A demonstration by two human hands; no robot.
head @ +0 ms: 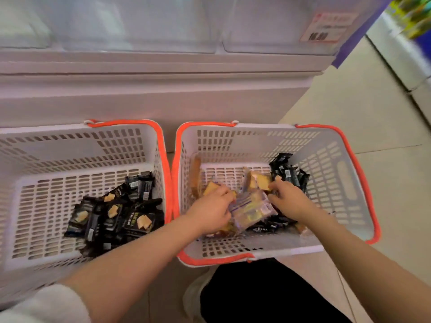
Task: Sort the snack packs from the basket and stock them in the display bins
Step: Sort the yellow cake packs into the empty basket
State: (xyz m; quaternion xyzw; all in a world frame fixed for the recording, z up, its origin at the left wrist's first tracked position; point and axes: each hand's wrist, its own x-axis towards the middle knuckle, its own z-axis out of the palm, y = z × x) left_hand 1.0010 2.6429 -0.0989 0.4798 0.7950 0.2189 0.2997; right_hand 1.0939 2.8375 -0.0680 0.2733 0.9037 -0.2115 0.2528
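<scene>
Two white plastic baskets with orange handles stand side by side on the floor. The left basket (77, 141) holds a heap of black snack packs (116, 213). The right basket (326, 145) holds clear-wrapped yellow cake packs (250, 207) mixed with more black packs (288, 172). My left hand (213, 209) reaches into the right basket, its fingers curled on the clear cake packs in the middle. My right hand (288, 200) is beside it, its fingers curled down among the packs; what they hold is hidden.
A white display cabinet (151, 89) with clear bins (140, 26) stands behind the baskets, a red price tag (331, 26) at its upper right. Tiled floor (373, 101) runs to the right. My dark trousers and a white shoe (198, 297) are just below the right basket.
</scene>
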